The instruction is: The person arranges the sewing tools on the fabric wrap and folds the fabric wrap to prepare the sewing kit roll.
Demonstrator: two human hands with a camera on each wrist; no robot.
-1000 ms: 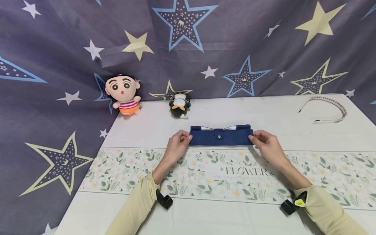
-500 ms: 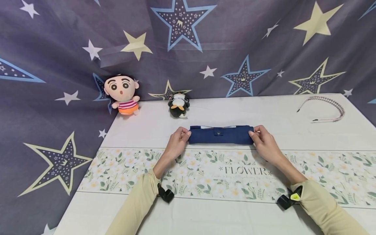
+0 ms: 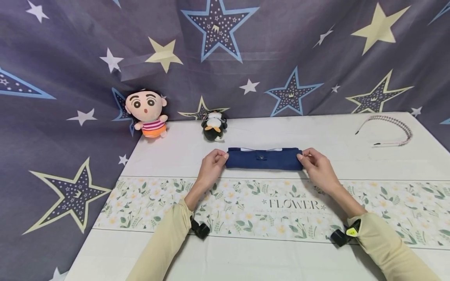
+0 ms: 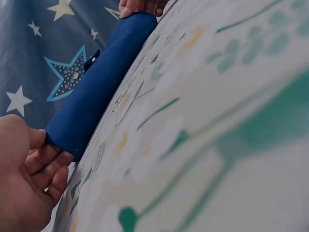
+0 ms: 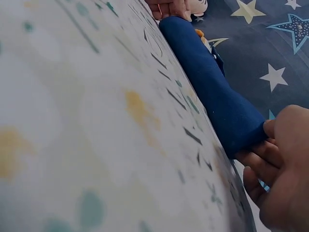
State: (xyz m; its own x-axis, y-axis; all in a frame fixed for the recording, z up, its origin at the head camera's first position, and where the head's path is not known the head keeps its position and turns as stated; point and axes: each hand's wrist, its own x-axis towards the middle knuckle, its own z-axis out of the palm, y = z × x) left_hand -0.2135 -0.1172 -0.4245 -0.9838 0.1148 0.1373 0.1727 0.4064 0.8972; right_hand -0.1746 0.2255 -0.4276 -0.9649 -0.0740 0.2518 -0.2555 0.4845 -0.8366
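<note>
A navy cloth roll [image 3: 263, 159], with a snap button on a small tab near its far edge, lies across the table in the head view. Slivers of white show along its back edge. My left hand [image 3: 212, 167] pinches the left end between thumb and fingers, and my right hand [image 3: 320, 171] does the same at the right end. Seen from the left wrist, the cloth roll [image 4: 99, 89] has a smooth rounded front, with my left thumb on top and fingers beneath. In the right wrist view my right hand [image 5: 285, 166] curls around the near end.
At the back left sits a plush doll [image 3: 149, 113] in a striped shirt, with a plush penguin [image 3: 213, 127] to its right. A beaded headband [image 3: 404, 128] lies at the back right. A floral printed band [image 3: 228, 207] crosses the white table; a star-patterned curtain [image 3: 260, 47] hangs behind.
Both hands have turned the cloth roll over slightly away from me. Its front has become rounder, the snap tab has tipped towards the back, and less white shows.
</note>
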